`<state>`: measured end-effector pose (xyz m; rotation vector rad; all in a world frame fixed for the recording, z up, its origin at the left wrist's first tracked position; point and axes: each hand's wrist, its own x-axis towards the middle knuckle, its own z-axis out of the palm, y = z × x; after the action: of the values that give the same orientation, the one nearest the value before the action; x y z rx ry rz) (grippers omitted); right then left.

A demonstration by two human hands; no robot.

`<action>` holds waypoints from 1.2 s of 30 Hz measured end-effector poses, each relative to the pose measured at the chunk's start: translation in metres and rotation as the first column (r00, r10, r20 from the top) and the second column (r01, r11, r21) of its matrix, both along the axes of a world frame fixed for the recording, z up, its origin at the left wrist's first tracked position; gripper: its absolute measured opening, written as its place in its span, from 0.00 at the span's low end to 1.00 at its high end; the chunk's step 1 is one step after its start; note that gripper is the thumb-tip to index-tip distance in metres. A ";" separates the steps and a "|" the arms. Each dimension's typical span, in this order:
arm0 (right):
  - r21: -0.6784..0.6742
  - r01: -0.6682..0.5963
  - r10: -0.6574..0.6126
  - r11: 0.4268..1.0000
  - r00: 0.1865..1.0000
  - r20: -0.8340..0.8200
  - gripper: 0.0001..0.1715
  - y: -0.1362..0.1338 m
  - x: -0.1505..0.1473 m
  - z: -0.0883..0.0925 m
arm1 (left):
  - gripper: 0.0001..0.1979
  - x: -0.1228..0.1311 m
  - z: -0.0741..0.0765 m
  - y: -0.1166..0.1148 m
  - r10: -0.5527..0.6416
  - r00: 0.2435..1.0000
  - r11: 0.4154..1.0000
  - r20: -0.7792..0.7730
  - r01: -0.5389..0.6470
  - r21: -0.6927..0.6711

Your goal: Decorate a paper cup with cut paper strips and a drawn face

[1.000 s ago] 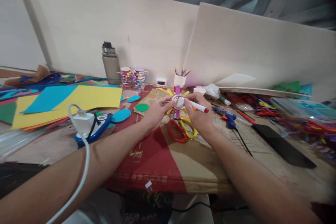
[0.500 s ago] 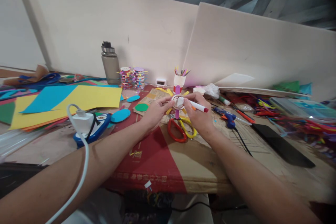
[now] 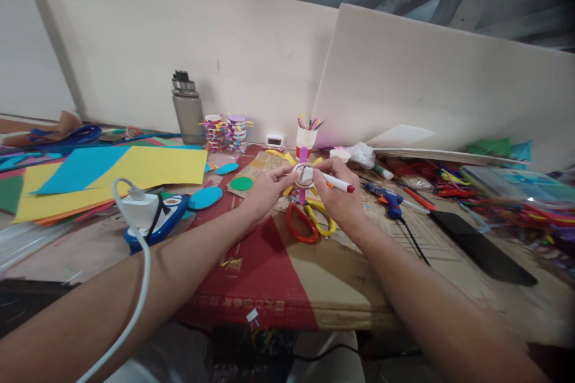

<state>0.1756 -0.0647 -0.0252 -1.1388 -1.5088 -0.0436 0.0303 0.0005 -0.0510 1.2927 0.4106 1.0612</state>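
My left hand (image 3: 266,192) is closed on the near left edge of a small round paper craft (image 3: 303,196), whose purple and yellow strips stick out like rays. The craft's middle is pale with a dark reddish ring, partly covered by my fingers. In my right hand (image 3: 345,202) lies a white marker (image 3: 335,182) with a red end pointing right. My right thumb and fingertips meet the craft's right side; the marker's other end is hidden by them. Just below the craft lie scissors (image 3: 302,224) with one red and one yellow handle loop.
Coloured paper sheets (image 3: 157,166), a power strip (image 3: 173,215) with a white charger, and a bottle (image 3: 187,111) stand at left. Two decorated stacks (image 3: 236,133) and a pencil cup (image 3: 306,139) are behind. A glue gun (image 3: 394,206) and black phone (image 3: 485,248) lie right.
The view shifts very slightly. Both hands keep their places around the craft, with the marker still in my right hand; the fingertips move only a little.
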 end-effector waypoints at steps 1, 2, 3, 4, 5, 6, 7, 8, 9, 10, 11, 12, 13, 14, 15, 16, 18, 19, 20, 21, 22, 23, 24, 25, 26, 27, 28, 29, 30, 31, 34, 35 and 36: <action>0.000 -0.001 0.001 1.000 1.000 0.002 0.04 0.000 0.000 0.000 | 0.21 0.000 0.000 0.000 0.001 1.000 1.000 0.001 -0.001 -0.001; 0.000 0.000 0.000 1.000 1.000 0.004 0.04 0.000 0.000 0.000 | 0.21 0.000 0.000 0.000 0.004 1.000 1.000 0.001 -0.004 0.000; 0.001 0.002 -0.002 1.000 1.000 0.005 0.04 0.000 0.000 0.000 | 0.21 0.000 0.000 -0.001 0.008 1.000 1.000 -0.003 -0.008 -0.001; 0.002 0.006 -0.006 1.000 1.000 0.006 0.04 0.000 0.000 0.000 | 0.21 0.000 0.001 -0.001 0.010 1.000 1.000 -0.008 -0.010 -0.002; 0.004 0.009 -0.009 1.000 1.000 0.009 0.04 0.000 0.000 -0.001 | 0.21 0.000 0.001 -0.001 0.010 1.000 1.000 -0.013 -0.010 -0.005; 0.005 0.012 -0.012 1.000 1.000 0.011 0.04 0.000 0.000 -0.001 | 0.22 0.000 0.001 -0.002 0.009 1.000 1.000 -0.016 -0.009 -0.008; 0.005 0.014 -0.014 1.000 1.000 0.011 0.04 0.000 0.000 -0.001 | 0.22 0.000 0.001 -0.002 0.008 1.000 1.000 -0.018 -0.009 -0.010; 0.003 0.015 -0.015 1.000 1.000 0.011 0.04 0.000 0.000 -0.001 | 0.22 0.000 0.001 -0.002 0.008 1.000 1.000 -0.018 -0.009 -0.011; -0.001 0.014 -0.014 1.000 1.000 0.012 0.04 0.000 0.000 -0.001 | 0.22 0.000 0.002 -0.003 0.008 1.000 1.000 -0.018 -0.008 -0.011; -0.004 0.014 -0.013 1.000 1.000 0.012 0.04 0.000 0.000 -0.001 | 0.22 0.000 0.002 -0.003 0.008 1.000 1.000 -0.016 -0.008 -0.011; -0.007 0.012 -0.012 1.000 1.000 0.012 0.04 0.000 -0.001 0.000 | 0.22 0.000 0.002 -0.003 0.008 1.000 1.000 -0.014 -0.008 -0.012; -0.009 0.013 -0.013 1.000 1.000 0.013 0.04 -0.001 -0.001 0.000 | 0.22 0.000 0.002 -0.003 0.006 1.000 1.000 -0.013 -0.006 -0.015; -0.011 0.014 -0.014 1.000 1.000 0.014 0.04 -0.001 -0.001 0.000 | 0.22 0.000 0.002 -0.003 0.004 1.000 1.000 -0.012 -0.004 -0.019; -0.013 0.016 -0.016 1.000 1.000 0.016 0.03 -0.001 -0.001 0.001 | 0.21 0.000 0.002 -0.003 0.003 1.000 1.000 -0.010 -0.003 -0.022; -0.014 0.020 -0.019 1.000 1.000 0.018 0.03 -0.001 -0.001 0.001 | 0.21 0.000 0.002 -0.003 0.004 1.000 1.000 -0.009 -0.004 -0.022; -0.015 0.022 -0.022 1.000 1.000 0.022 0.03 -0.001 -0.001 0.001 | 0.21 0.000 0.002 -0.002 0.005 1.000 1.000 -0.009 -0.005 -0.020; -0.011 0.022 -0.022 1.000 0.999 0.032 0.03 -0.001 0.000 0.001 | 0.21 0.000 0.002 -0.001 0.007 1.000 1.000 -0.013 -0.007 -0.013; -0.009 0.019 -0.019 1.000 0.999 0.038 0.03 -0.001 0.000 0.000 | 0.21 0.000 0.002 -0.001 0.010 1.000 1.000 -0.013 -0.010 -0.010; -0.006 0.016 -0.016 1.000 0.999 0.042 0.03 -0.001 0.000 0.000 | 0.21 0.000 0.002 -0.001 0.012 1.000 1.000 -0.012 -0.012 -0.009; -0.004 0.013 -0.013 1.000 0.999 0.044 0.03 -0.001 0.000 0.000 | 0.21 0.000 0.002 -0.002 0.011 1.000 1.000 -0.010 -0.011 -0.009; -0.004 0.010 -0.010 1.000 0.999 0.044 0.03 -0.001 0.000 0.000 | 0.21 0.000 0.002 -0.002 0.010 1.000 1.000 -0.007 -0.010 -0.012; -0.007 0.007 -0.006 1.000 0.999 0.041 0.03 -0.001 0.000 0.000 | 0.21 0.000 0.003 -0.002 0.008 1.000 1.000 -0.005 -0.008 -0.014; -0.012 0.003 -0.002 1.000 0.999 0.039 0.03 -0.001 0.000 0.000 | 0.21 0.000 0.003 -0.003 0.008 1.000 1.000 -0.004 -0.008 -0.016; -0.018 0.000 0.000 1.000 0.999 0.037 0.04 -0.001 0.000 0.000 | 0.21 0.000 0.003 -0.003 0.008 1.000 1.000 -0.005 -0.009 -0.016; -0.024 0.000 0.001 1.000 0.999 0.037 0.04 -0.001 0.000 0.000 | 0.21 0.000 0.003 -0.003 0.011 1.000 1.000 -0.005 -0.011 -0.015; -0.028 0.000 0.001 1.000 0.999 0.040 0.04 -0.001 0.000 0.000 | 0.21 0.000 0.003 -0.003 0.015 1.000 1.000 -0.003 -0.015 -0.014; -0.028 0.003 -0.002 1.000 0.999 0.044 0.04 -0.001 0.000 0.000 | 0.21 0.000 0.003 -0.003 0.017 1.000 1.000 -0.001 -0.017 -0.013; -0.026 0.006 -0.005 1.000 0.999 0.050 0.03 -0.001 0.000 0.000 | 0.20 0.000 0.003 -0.003 0.017 1.000 1.000 0.002 -0.017 -0.012; -0.021 0.010 -0.009 1.000 0.998 0.054 0.03 -0.001 0.000 0.001 | 0.20 0.000 0.003 -0.003 0.015 1.000 1.000 0.004 -0.015 -0.012; -0.018 0.013 -0.012 1.000 0.998 0.059 0.03 -0.001 -0.001 0.001 | 0.20 0.000 0.003 -0.003 0.013 1.000 1.000 0.005 -0.013 -0.014; -0.022 0.016 -0.014 1.000 0.998 0.068 0.03 -0.001 -0.001 0.001 | 0.20 0.000 0.003 -0.002 0.016 1.000 1.000 -0.004 -0.016 -0.013; -0.025 0.016 -0.014 1.000 0.998 0.067 0.03 -0.002 -0.001 0.001 | 0.20 0.000 0.003 -0.002 0.018 1.000 1.000 -0.006 -0.019 -0.014; -0.026 0.015 -0.013 1.000 0.998 0.065 0.03 -0.002 -0.001 0.002 | 0.20 0.000 0.003 -0.002 0.020 1.000 1.000 -0.005 -0.020 -0.014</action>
<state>0.1745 -0.0665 -0.0237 -1.1794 -1.5626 -0.0705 0.0308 -0.0019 -0.0483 1.2810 0.4349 1.0698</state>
